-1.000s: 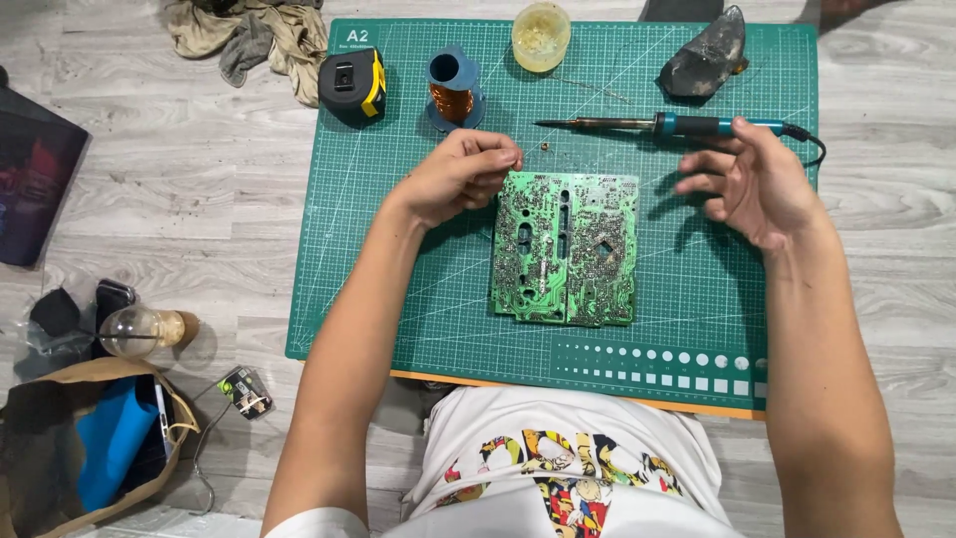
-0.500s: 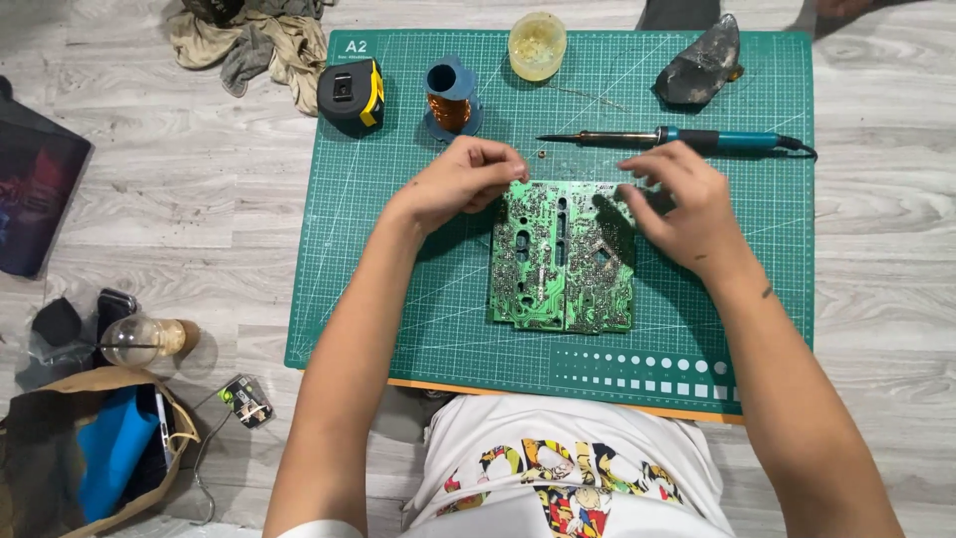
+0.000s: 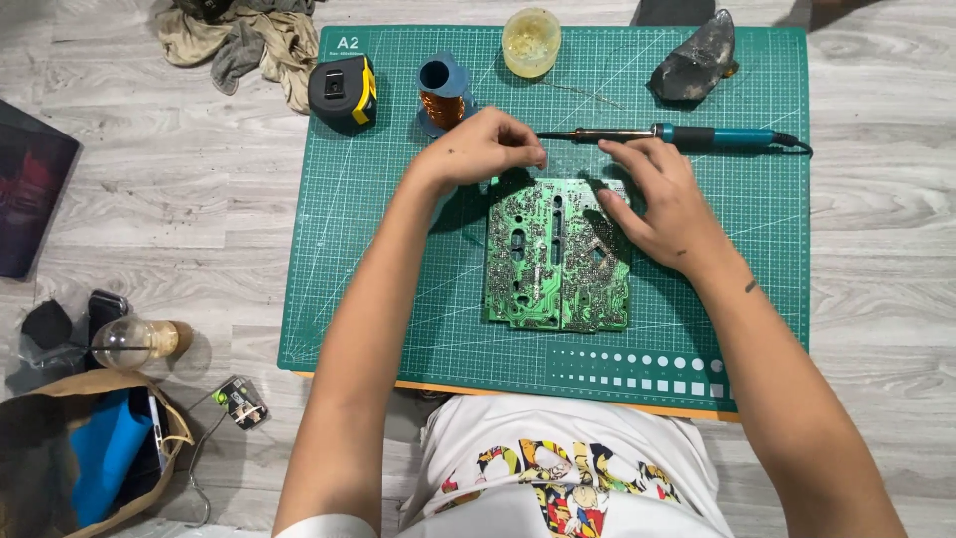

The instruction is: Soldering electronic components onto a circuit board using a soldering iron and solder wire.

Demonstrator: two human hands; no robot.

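Pinched circuit board [image 3: 556,257] far edge with left hand [image 3: 485,147]; right hand [image 3: 665,204] open, flat on it; likely light, rigid, fragile; best held by edges.

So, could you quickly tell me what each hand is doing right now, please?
Left hand: fingers curled at the circuit board's top edge; a grip cannot be told.
Right hand: open, resting on the board's upper right corner.

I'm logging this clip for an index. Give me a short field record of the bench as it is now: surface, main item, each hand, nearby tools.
surface: green cutting mat on a grey wood floor
main item: green circuit board, solder side up
left hand: at the board's top edge
right hand: on the board's upper right corner
nearby tools: soldering iron, copper wire spool, tape measure
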